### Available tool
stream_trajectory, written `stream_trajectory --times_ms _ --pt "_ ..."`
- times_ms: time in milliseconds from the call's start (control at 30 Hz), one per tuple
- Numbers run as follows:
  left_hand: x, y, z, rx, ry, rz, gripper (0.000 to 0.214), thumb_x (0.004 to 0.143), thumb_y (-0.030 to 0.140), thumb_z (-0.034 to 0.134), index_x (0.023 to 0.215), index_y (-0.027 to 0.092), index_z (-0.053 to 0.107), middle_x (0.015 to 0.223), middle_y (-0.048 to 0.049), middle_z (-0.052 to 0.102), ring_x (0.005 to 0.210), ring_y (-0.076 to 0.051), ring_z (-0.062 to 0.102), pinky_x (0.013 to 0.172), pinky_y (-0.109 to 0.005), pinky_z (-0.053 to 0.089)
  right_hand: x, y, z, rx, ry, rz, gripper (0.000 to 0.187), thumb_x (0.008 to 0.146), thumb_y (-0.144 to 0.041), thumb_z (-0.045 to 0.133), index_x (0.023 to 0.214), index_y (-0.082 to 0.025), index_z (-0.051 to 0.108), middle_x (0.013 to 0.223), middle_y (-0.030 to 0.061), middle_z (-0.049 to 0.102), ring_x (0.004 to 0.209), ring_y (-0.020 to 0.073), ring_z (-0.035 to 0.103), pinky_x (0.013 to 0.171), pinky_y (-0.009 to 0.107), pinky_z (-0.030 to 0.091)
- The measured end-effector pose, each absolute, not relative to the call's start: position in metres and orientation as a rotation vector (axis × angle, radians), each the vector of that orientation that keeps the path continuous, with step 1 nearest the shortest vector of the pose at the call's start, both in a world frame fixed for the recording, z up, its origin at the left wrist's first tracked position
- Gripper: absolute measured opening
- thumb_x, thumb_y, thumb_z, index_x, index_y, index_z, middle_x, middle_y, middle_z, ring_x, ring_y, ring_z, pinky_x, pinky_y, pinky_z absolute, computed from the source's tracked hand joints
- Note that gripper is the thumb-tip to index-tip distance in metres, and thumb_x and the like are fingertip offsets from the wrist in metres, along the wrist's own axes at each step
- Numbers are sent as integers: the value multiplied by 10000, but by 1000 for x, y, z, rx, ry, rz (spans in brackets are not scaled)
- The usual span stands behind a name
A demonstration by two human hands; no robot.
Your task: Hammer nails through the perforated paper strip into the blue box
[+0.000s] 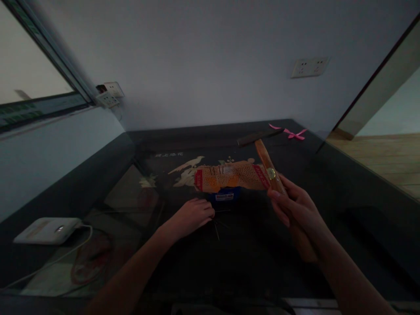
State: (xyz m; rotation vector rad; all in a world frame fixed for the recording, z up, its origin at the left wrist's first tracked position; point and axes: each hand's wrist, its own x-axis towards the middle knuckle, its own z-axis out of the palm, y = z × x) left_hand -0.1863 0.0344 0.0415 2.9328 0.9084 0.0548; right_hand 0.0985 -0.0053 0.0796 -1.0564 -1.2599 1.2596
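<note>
My right hand (297,203) is wrapped round the wooden handle of a hammer (265,157), its dark metal head raised above the table and tilted. My left hand (193,214) rests low over the dark table with its fingers curled together; whatever they pinch is too small to make out. Several thin, nail-like pieces (216,229) lie by its fingertips. Just beyond this hand is a small blue box (225,195) with a white label. A red and tan printed packet (229,175) lies behind the box, partly overlapping it.
A white power bank (49,230) with a cable lies at the left. A pink ribbon (296,134) is near the far right corner. Along the right edge sits a dark flat object (377,236). Wall sockets (309,67) are above the table (183,267).
</note>
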Motion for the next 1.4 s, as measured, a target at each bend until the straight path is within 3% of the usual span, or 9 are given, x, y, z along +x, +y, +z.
stream_trajectory --times_ms 400,633,800,967,1400 --pt "-184 35 39 2964 888 131 67 860 166 516 864 171 583 848 -28 638 791 -172 585 735 -308 442 100 -4 77 -1027 -1269 1249 614 848 -336 603 1388 -157 374 474 -88 474 277 45 352 288 174 247" --pt "-177 20 84 2594 708 620 162 855 146 520 985 204 596 931 -23 663 869 -133 610 773 -254 476 100 -4 82 -1033 -1279 1269 620 858 -346 582 1390 -130 350 389 -103 436 277 56 335 300 163 250" --pt "-161 44 118 2503 832 1015 65 826 210 572 865 194 621 861 -24 671 809 -148 627 768 -293 500 101 -2 78 -1044 -1260 1245 617 844 -358 595 1374 -133 375 381 -102 437 264 62 343 282 161 264" --pt "-138 96 113 2299 1041 1323 41 792 177 596 815 168 629 814 -22 675 772 -142 629 752 -276 496 99 -2 76 -1041 -1295 1246 617 859 -347 578 1389 -122 356 378 -108 427 269 56 338 287 160 258" --pt "-125 119 77 2175 1021 1121 54 791 198 598 825 166 626 781 -16 665 719 -135 625 681 -259 500 91 -6 75 -1136 -1362 1271 651 844 -381 563 1393 -111 339 421 -100 447 279 64 364 287 166 280"
